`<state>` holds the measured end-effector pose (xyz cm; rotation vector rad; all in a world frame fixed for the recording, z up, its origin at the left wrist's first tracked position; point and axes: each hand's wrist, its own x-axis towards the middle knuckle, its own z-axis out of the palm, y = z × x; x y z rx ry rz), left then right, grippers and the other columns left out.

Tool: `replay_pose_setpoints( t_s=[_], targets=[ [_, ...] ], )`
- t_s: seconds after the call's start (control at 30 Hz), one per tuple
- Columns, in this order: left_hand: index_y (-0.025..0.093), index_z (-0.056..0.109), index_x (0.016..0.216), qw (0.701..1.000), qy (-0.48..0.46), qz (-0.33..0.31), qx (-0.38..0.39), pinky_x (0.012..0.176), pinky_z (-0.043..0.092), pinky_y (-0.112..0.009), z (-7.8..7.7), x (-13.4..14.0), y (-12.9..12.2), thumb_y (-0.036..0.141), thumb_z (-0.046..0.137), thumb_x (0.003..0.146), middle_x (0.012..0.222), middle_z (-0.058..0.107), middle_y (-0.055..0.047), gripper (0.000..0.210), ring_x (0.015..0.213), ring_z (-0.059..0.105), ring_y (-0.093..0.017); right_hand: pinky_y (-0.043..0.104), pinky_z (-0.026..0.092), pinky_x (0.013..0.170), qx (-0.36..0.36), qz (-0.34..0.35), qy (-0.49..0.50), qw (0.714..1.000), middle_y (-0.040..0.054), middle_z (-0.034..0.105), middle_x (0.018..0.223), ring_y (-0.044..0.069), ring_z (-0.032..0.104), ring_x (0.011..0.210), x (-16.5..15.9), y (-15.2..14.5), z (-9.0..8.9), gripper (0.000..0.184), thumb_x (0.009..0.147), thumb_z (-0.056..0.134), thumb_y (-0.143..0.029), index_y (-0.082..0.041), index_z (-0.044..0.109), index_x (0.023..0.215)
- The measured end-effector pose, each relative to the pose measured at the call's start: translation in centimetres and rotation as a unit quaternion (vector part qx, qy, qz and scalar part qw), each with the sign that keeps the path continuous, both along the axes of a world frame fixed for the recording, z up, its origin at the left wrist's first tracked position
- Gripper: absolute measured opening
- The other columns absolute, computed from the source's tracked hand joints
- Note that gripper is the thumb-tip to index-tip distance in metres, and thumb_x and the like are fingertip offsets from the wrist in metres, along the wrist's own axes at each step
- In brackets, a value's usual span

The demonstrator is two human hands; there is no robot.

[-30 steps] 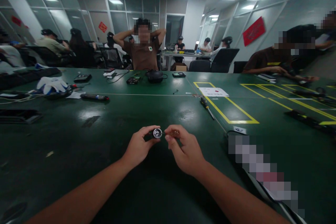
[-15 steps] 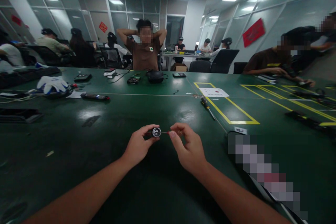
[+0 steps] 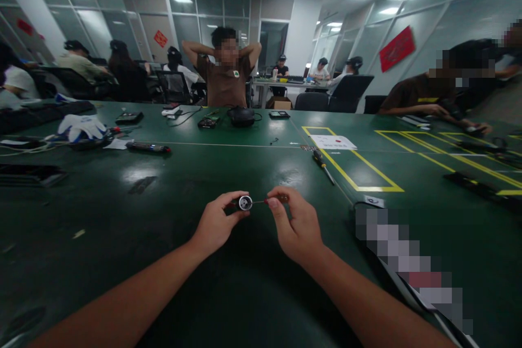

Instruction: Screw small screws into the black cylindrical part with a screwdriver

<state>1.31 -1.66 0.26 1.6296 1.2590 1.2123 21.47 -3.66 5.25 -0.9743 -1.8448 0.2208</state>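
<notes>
Between the thumb and fingers of my left hand (image 3: 220,222) is a small round part (image 3: 245,203) with a pale rim and a dark, hollow inside facing me; its exact kind is unclear. My right hand (image 3: 297,224) is closed around the reddish handle of a small screwdriver (image 3: 281,198). The screwdriver's thin shaft points left, and its tip meets the right side of the round part. Whether the tip sits inside the rim or only touches it, I cannot tell. Both hands are above the green table (image 3: 196,293).
A yellow-and-black screwdriver (image 3: 323,166) lies beyond my right hand, near a white sheet (image 3: 335,142) and yellow tape lines. White gloves (image 3: 83,129) and a dark pen-shaped tool (image 3: 147,148) lie at left. A person (image 3: 227,81) sits across the table; another works at right.
My right hand has shifted slightly right, showing more of the screwdriver's handle. The round part has turned a little, and the left hand keeps its grip.
</notes>
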Motion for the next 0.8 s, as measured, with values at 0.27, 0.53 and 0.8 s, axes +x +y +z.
replay_pose_setpoints(
  t_s=[0.27, 0.53, 0.8],
  targets=[
    [0.022, 0.073, 0.118, 1.0, -0.011, -0.002, -0.002, 0.104, 0.05, -0.045, 0.03, 0.14, 0.12, 0.019, 0.077, 0.078, 0.12, 0.074, -0.007, 0.04, 0.111, 0.069, -0.026, 0.031, 0.05, 0.072, -0.002, 0.028, -0.011, 1.0, 0.0039, 0.07, 0.086, 0.019, 0.068, 0.078, -0.07, -0.16, 0.14, 0.011, 0.101, 0.05, -0.026, -0.022, 0.061, 0.102],
    [0.024, 0.073, 0.118, 1.0, -0.01, -0.001, -0.003, 0.104, 0.05, -0.045, -0.09, 0.08, 0.07, 0.02, 0.077, 0.078, 0.122, 0.073, -0.007, 0.04, 0.112, 0.068, -0.027, 0.03, 0.05, 0.073, 0.013, 0.013, 0.004, 1.0, 0.0037, 0.069, 0.09, 0.018, 0.068, 0.08, 0.13, -0.05, -0.04, 0.011, 0.101, 0.052, -0.025, -0.021, 0.061, 0.106],
    [0.024, 0.074, 0.116, 1.0, -0.002, 0.002, 0.012, 0.104, 0.05, -0.045, 0.41, 0.1, -0.13, 0.018, 0.077, 0.078, 0.121, 0.074, -0.006, 0.039, 0.113, 0.068, -0.027, 0.031, 0.049, 0.072, 0.03, -0.004, -0.019, 0.999, 0.0037, 0.069, 0.088, 0.019, 0.067, 0.079, 0.07, 0.06, 0.2, 0.01, 0.1, 0.052, -0.024, -0.021, 0.061, 0.102]
  ],
)
